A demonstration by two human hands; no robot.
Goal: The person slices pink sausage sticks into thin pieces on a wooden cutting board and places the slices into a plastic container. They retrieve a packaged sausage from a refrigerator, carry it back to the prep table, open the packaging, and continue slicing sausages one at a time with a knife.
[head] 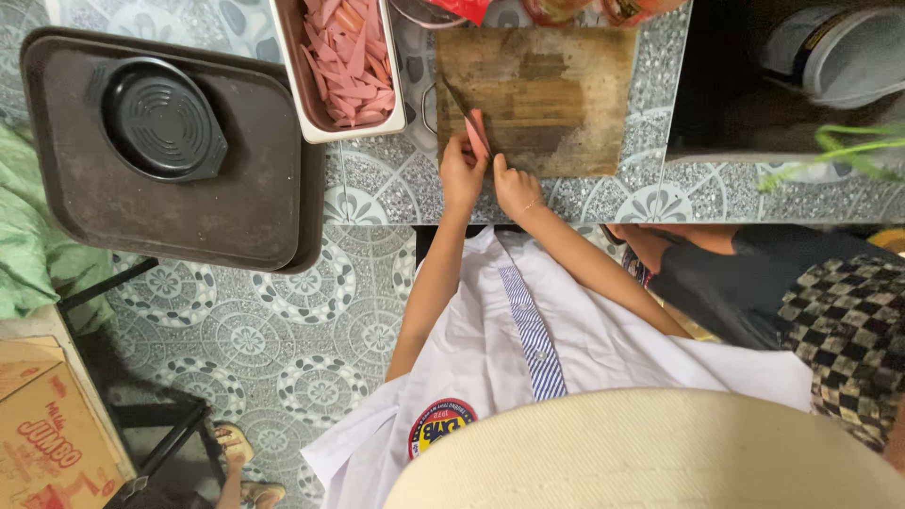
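Patterned tile counter, and on it a worn wooden cutting board (547, 94) where we pin a pink sausage piece (478, 135) at the near edge. Our left hand (461, 172) pinches it; our right hand (516, 186) is closed, apparently on a knife (456, 100). Fingertips sit close to the blade, so a slip could nick them; the steel tray of sausage strips (344, 61) sits just left.

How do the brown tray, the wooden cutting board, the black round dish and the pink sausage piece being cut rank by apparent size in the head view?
1. Brown tray
2. Wooden cutting board
3. Black round dish
4. Pink sausage piece

All lie at about counter height, so nearness hardly skews this order.
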